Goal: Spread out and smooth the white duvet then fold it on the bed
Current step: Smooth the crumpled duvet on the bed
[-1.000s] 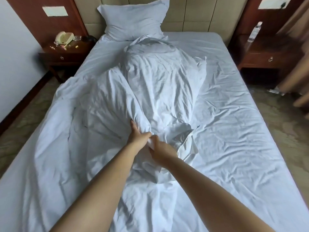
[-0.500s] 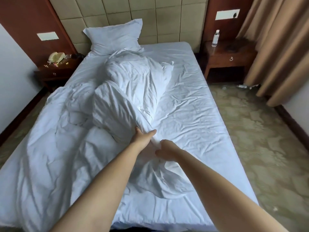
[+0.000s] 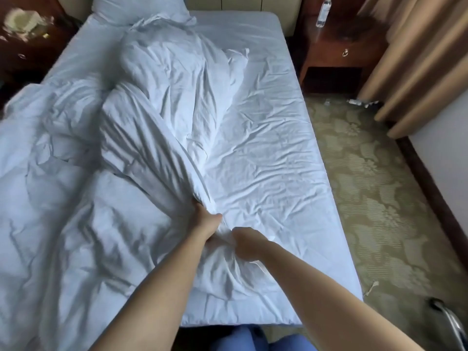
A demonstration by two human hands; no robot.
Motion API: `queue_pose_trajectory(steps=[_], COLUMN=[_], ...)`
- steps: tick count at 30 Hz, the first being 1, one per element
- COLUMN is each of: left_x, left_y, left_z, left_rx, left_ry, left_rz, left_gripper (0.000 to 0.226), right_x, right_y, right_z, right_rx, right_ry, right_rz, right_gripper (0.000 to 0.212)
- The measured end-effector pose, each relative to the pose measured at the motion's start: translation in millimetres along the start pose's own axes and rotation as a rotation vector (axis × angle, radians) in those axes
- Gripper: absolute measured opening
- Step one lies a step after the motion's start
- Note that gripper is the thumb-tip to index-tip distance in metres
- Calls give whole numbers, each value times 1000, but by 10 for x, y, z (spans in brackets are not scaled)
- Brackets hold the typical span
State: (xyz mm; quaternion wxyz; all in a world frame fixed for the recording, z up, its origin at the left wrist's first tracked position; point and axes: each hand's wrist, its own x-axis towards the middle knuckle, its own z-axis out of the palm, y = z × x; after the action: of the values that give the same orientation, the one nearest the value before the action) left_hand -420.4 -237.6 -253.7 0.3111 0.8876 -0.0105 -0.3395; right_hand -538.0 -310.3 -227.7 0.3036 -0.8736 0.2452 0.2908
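- White duvet (image 3: 141, 153): bunched in a long crumpled heap over the left and middle of the bed (image 3: 273, 173), from near the pillow (image 3: 138, 7) down to the foot end; left part hanging over the left side of the mattress.
- Right half of the fitted sheet: bare, with many small creases.
- Left hand (image 3: 206, 221): at the near end of the heap, fingers curled into a raised ridge of the duvet cloth, thumb pointing right; clearly a grip, not a flat press.
- Right hand (image 3: 247, 244): just beside the left one, closed as a fist around a gathered bundle of the same cloth; fingertips hidden under the fabric.
- Both forearms stretched forward from the foot of the bed, hands almost touching.
- Progress, as a judgement: very early. Nothing spread yet, nothing smoothed, no fold made.
- Probable step in hand: searching for an edge or corner of the duvet to pull it open toward the right.
- Left to do: draw the heap across the bare right side, flatten the wrinkles, then fold on the bed.
- Also visible: wooden nightstand (image 3: 339, 49) at the right with a plastic water bottle (image 3: 324, 11), beige curtain (image 3: 417, 51), patterned carpet (image 3: 379, 198).
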Motion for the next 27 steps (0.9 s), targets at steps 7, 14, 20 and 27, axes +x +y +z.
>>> queue_pose_trajectory(steps=[7,14,20,27], left_x=[-37,-333,-1052,-2046], left_y=[70,309,667,703], left_z=[176,325,638,1782], left_rx=[193,252,145,208], left_ry=[-30,66,174,-157], left_rz=[-54,-72,-104,-81], left_gripper=[78,75,67,81], right_x=[27,-113,-626,-1379], right_y=[137,400,894,2180], right_z=[81,-166,-433,-314], right_rx=[146,221,243,231], right_ry=[-55,-13,25,0], right_rz=[36,-81,-244,-198], right_gripper=[28,28,34,33])
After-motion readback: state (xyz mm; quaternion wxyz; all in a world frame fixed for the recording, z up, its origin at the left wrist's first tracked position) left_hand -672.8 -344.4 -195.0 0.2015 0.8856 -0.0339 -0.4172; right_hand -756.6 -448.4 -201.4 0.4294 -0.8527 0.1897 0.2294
